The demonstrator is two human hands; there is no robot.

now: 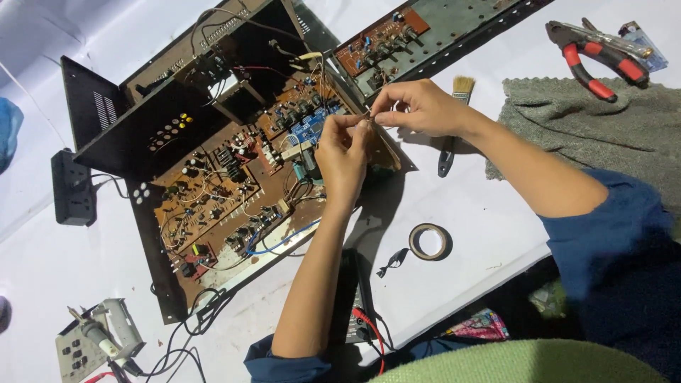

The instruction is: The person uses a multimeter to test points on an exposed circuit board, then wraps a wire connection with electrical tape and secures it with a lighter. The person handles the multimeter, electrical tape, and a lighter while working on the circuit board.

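An opened black amplifier chassis [106, 135] lies on the white table, showing brown circuit boards [213, 206] and a small blue board [308, 128] with many wires. My left hand [342, 152] and my right hand [418, 106] meet above the chassis's right edge. Both pinch a thin wire [367, 117] between their fingertips. The wire's far end is hidden among the boards. A detached front panel with a brown board and knobs [383, 42] lies just beyond my hands.
A small paintbrush [454, 120] lies beside my right wrist. A grey towel [589, 128] carries red-handled pliers [596, 60]. A tape roll [429, 241], a black power strip [72, 188], a soldering iron on its stand [99, 337] and a multimeter with leads [358, 312] also lie about.
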